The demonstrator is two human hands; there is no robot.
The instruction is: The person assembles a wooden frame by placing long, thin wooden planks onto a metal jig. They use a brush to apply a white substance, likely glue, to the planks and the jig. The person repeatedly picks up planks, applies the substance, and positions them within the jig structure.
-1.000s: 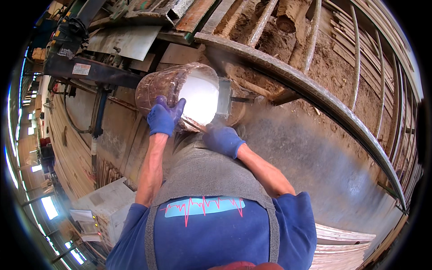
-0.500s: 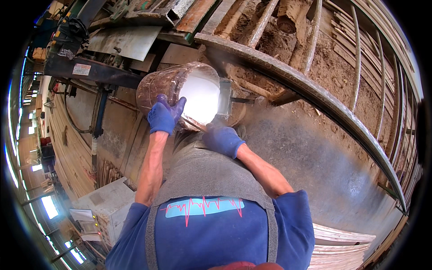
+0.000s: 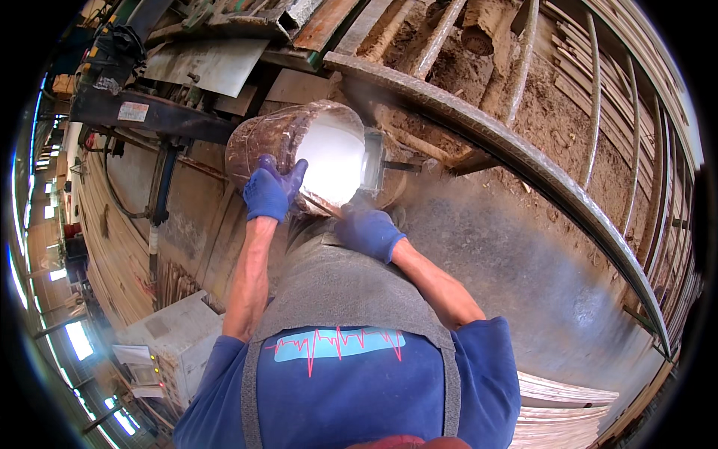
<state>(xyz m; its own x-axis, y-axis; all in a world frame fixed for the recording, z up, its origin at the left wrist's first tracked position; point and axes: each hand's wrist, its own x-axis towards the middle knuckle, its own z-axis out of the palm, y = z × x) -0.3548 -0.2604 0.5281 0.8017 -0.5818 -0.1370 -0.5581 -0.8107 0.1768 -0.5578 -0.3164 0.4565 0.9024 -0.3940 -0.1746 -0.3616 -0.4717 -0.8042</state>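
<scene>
A brown, crusted bucket [image 3: 250, 146] lies tipped on its side in front of me, its mouth turned to the right. Bright white material [image 3: 327, 161] shows inside it. My left hand [image 3: 271, 191], in a blue-purple glove, grips the bucket near the rim, with thumb and fingers apart against its wall. In a matching glove, my right hand [image 3: 368, 232] is closed at the near edge of the mouth, slightly blurred. A thin brown stick-like tool [image 3: 320, 205] runs from it along the rim; its exact kind is not clear.
A curved-looking metal rail frame [image 3: 508, 142] with crossbars stands ahead and right, over brown dirt. Dark machine arms [image 3: 157, 116] reach in at left. A pale control cabinet [image 3: 176, 340] and stacked wood sheets [image 3: 112, 239] are at my left. Concrete floor [image 3: 486, 247] lies to the right.
The view has shifted very slightly. Both hands stay at nearly the same places on the bucket and the tool.
</scene>
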